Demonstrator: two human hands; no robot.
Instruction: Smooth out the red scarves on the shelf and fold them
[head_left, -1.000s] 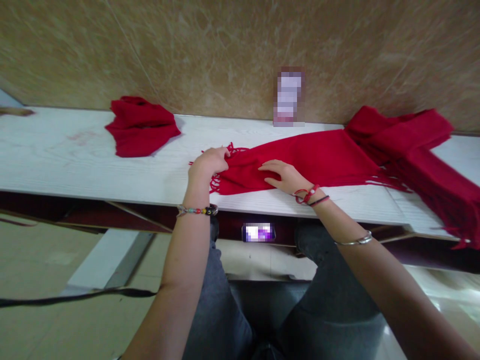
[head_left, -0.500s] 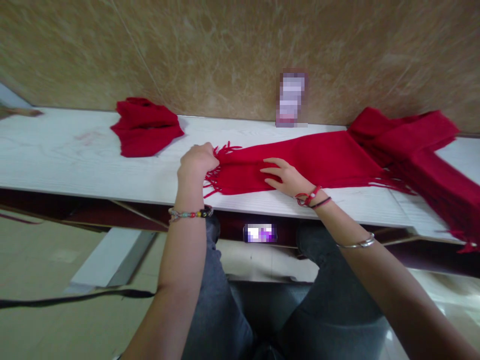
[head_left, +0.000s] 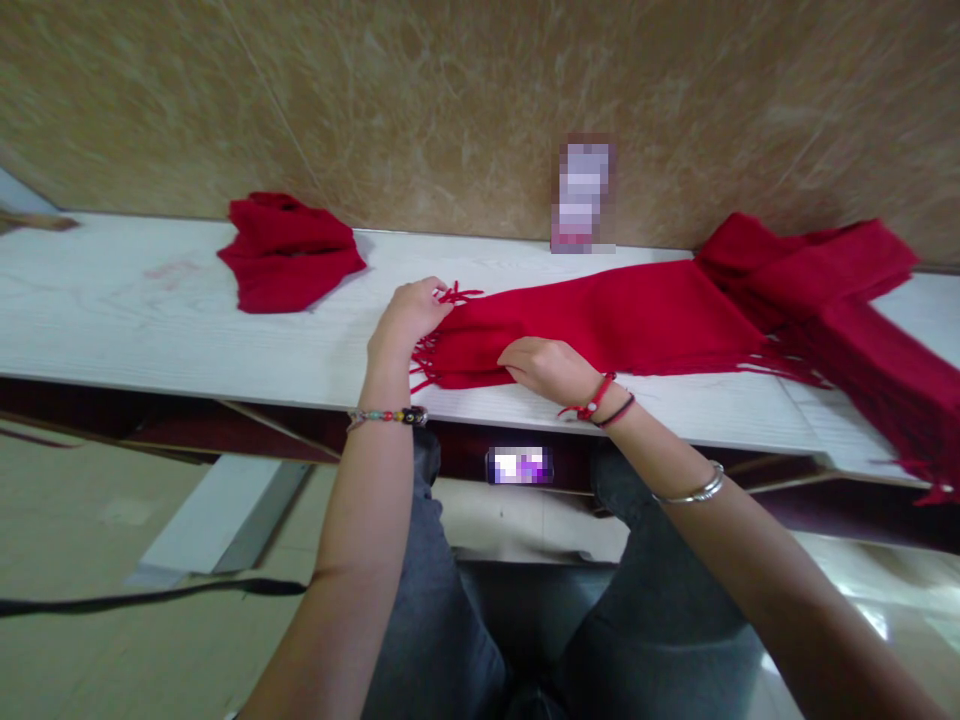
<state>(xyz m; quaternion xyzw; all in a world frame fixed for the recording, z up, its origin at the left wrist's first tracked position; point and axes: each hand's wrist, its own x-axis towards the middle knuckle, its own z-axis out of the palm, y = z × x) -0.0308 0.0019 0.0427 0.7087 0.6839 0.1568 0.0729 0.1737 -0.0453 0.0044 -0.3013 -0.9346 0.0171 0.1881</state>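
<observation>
A long red scarf [head_left: 637, 315] with a fringed end lies stretched across the white tabletop [head_left: 150, 320]. My left hand [head_left: 409, 318] is closed on the fringed left end of it. A little to the right, my right hand [head_left: 547, 365] rests on the scarf's near edge with its fingers curled into the cloth. Both wrists wear bracelets.
A folded red scarf [head_left: 289, 250] lies at the table's back left. A heap of red scarves [head_left: 840, 290] covers the right end and hangs over the edge. A blurred upright object [head_left: 581, 195] stands against the tan wall. My knees are under the table.
My right hand has slid left along the scarf and gone from flat to curled on its near edge. My left hand has shifted slightly along the fringed end, still gripping it.
</observation>
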